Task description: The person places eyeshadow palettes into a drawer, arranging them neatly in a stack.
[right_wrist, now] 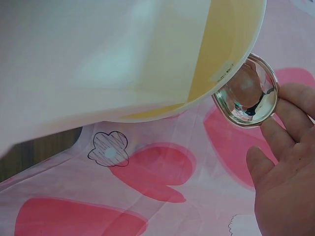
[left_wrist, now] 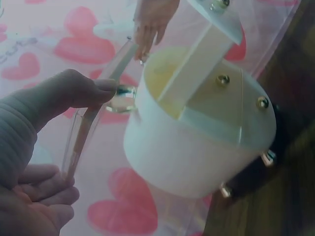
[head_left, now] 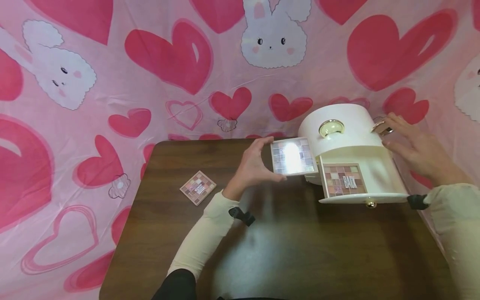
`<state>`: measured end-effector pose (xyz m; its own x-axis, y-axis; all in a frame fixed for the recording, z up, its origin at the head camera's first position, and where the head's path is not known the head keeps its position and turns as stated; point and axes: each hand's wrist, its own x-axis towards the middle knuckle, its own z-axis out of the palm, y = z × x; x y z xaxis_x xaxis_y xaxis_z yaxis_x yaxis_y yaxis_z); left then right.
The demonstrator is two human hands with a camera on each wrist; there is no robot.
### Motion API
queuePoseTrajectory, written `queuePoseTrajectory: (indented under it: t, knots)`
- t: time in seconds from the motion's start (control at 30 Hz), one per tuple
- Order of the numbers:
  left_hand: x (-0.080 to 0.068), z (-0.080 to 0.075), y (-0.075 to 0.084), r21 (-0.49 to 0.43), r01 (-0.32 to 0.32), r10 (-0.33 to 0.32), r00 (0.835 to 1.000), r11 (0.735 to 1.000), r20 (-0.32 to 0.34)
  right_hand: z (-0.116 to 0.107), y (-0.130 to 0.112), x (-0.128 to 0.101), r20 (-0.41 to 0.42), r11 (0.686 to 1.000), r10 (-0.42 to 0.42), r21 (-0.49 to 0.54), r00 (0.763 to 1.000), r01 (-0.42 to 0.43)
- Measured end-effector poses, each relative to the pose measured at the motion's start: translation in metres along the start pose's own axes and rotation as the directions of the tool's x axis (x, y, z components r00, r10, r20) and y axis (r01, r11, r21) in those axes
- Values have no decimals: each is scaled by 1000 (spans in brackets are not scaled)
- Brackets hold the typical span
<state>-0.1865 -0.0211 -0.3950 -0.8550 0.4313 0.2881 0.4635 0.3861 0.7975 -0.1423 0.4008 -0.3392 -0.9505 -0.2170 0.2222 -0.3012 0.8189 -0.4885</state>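
Held palette (head_left: 293, 156): I see it pinched by its left edge between thumb and fingers of the left hand (head_left: 254, 163), lifted above the table (head_left: 292, 250) near the far edge, just beside the white case (head_left: 346, 129).
Left hand: grasping the palette; in the left wrist view the thumb (left_wrist: 74, 91) presses on its thin edge (left_wrist: 91, 128).
White case: it stands at the far right corner of the table, with its drawer (head_left: 365, 183) pulled out and a second palette (head_left: 343, 179) lying inside.
Right hand (head_left: 414, 146): released, fingers straight, touching a gold knob (head_left: 380, 126) at the right side of the case.
Right wrist view only: fingertips (right_wrist: 283, 123) rest on the shiny knob (right_wrist: 248, 93).
Head view only: a third palette (head_left: 198, 187) lies on the table near the left edge.
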Motion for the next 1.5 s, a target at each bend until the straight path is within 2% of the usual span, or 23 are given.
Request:
queuePoseTrajectory:
  t: [0.33,0.7,0.9,1.07,1.5]
  knots:
    - [5,20,26,-48,-51,52,998,998,34,0,2,-1,-5,1000,-9,-7,1000,9]
    - [8,48,46,-14,-81,82,992,997,92,-1,2,0,8,999,-30,21,1000,30]
    - [13,62,54,-7,-47,47,990,999,136,-2,2,1,28,1000,-3,7,1000,3]
    - [17,73,62,35,-26,20,987,999,159,-2,1,0,29,1000,27,11,999,-28]
    - [23,93,83,139,25,-47,987,990,154,0,4,-1,1,1000,-1,5,1000,1]
